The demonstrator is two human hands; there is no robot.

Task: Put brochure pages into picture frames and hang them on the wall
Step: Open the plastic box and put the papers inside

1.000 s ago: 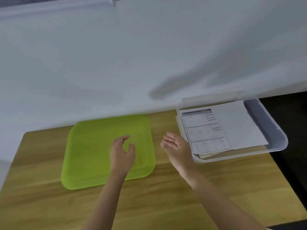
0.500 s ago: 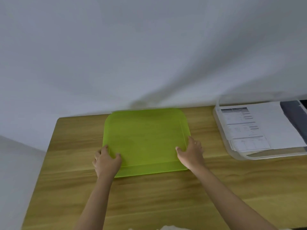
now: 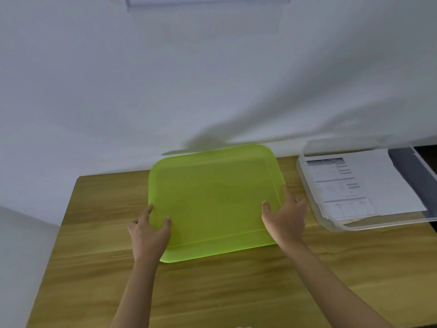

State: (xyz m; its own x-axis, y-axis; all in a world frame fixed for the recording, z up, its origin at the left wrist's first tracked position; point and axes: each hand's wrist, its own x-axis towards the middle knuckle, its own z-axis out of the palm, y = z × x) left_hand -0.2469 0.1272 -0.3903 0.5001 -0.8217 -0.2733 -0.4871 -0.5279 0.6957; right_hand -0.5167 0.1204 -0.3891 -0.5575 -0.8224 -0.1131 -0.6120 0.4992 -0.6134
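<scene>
Head view: my left hand (image 3: 149, 233) and right hand (image 3: 286, 214) are each grasping a side of the green tray (image 3: 212, 200), probably steadying it on the table (image 3: 236, 292).

just one head cam, looking forward and down at the tabletop (image 3: 212, 292), wall (image 3: 165, 79) at 12 o'clock, pretty close.

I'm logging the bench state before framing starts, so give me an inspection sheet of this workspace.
Surface: wooden table, set against the wall.
Job's things: printed pages stacked in clear tray at right; no frames on the table.
Clutter: green tray, empty.
Grippers: left hand and right hand grip the green tray's side edges.
Cables: nothing seen.
Surroundings: pale wall; white-edged object at top, cut off.
</scene>
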